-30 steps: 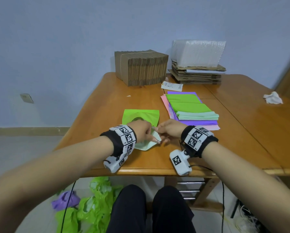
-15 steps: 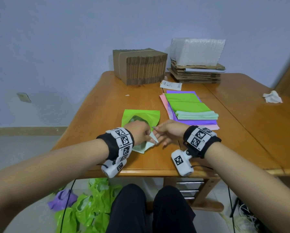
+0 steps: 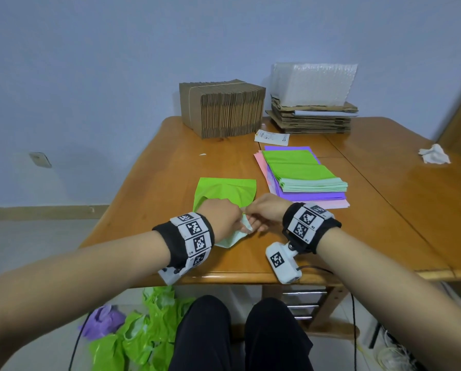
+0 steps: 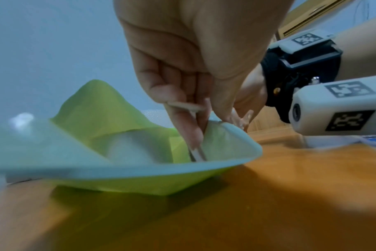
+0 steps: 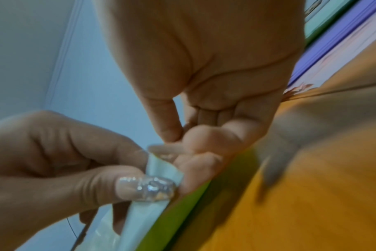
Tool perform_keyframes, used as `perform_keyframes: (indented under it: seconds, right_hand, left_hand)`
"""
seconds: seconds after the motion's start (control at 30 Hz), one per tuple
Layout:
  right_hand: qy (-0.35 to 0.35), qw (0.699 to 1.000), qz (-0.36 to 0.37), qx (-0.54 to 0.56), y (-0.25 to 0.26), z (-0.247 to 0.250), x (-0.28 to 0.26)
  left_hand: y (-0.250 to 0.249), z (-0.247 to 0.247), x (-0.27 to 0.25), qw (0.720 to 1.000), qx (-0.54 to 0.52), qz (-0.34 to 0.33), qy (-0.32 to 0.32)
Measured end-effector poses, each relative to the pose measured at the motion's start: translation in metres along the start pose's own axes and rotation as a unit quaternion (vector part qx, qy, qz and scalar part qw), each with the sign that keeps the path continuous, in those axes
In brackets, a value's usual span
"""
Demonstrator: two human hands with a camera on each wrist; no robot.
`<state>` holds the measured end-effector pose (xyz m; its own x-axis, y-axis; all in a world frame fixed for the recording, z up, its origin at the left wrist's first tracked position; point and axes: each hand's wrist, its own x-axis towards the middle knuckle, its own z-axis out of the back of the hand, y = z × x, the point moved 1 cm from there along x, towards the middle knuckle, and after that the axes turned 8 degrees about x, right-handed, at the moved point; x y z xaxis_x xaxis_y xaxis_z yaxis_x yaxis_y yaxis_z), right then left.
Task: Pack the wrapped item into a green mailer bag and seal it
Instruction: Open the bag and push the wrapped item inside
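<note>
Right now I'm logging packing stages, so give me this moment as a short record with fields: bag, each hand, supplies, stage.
bag: green mailer flat on the table, bulging, pale flap at the near end
left hand: pinches the flap's corner
right hand: fingertips pinch at the same corner, maybe a seal strip; too blurred to tell
supplies: mailer stack to the right, cardboard stack behind
stage: flap not yet folded shut

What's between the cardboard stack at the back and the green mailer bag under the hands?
Head view: bare wooden table between cardboard stack and green mailer bag, apart from a tiny white scrap off to the left.
</note>
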<state>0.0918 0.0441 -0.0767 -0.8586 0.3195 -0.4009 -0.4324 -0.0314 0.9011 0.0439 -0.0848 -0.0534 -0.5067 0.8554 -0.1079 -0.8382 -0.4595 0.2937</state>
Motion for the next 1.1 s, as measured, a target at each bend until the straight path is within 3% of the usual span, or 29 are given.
perform_keyframes:
  seconds: [0.2, 0.47, 0.57, 0.67, 1.0, 1.1]
  right_hand:
    - [-0.014, 1.0, 0.014, -0.018, 0.002, -0.001, -0.004]
    - [-0.041, 0.998, 0.023, -0.045, -0.002, 0.005, -0.006]
    - [-0.034, 0.998, 0.027, -0.045, -0.001, 0.009, -0.008]
    - [-0.025, 0.998, 0.02, -0.046, 0.0, 0.009, -0.012]
    - [-0.017, 0.999, -0.023, -0.038, -0.005, 0.013, -0.007]
    - [-0.004, 0.999, -0.031, -0.016, -0.007, 0.013, -0.007]
  left_hand:
    - [-0.002, 0.003, -0.001, 0.999, 0.04, -0.033, -0.01]
    - [-0.003, 0.002, -0.003, 0.986, 0.108, -0.096, -0.081]
    - [-0.004, 0.002, -0.004, 0.99, 0.059, -0.073, -0.108]
    - [0.002, 0.005, 0.001, 0.995, -0.027, -0.028, -0.092]
    - [-0.007, 0.002, 0.009, 0.993, 0.002, -0.098, -0.064]
    - [-0.006, 0.004, 0.01, 0.992, -0.032, -0.104, -0.061]
